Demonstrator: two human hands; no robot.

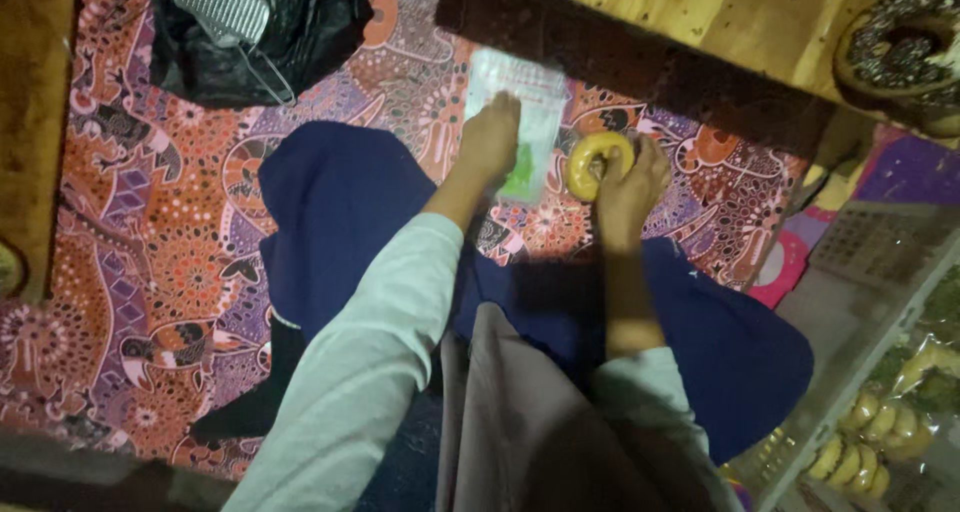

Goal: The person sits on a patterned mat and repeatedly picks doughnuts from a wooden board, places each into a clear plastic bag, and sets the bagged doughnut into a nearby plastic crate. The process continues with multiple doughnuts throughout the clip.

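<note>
Your right hand (632,184) is gripping a yellow glazed ring doughnut (598,162) just right of the clear flat plastic bag (520,122), which your left hand (490,137) is pressing flat (fingers closed) onto the patterned floor cloth (150,272).

Two hands, one plain doughnut (598,162), one plastic packet (520,112).
</note>
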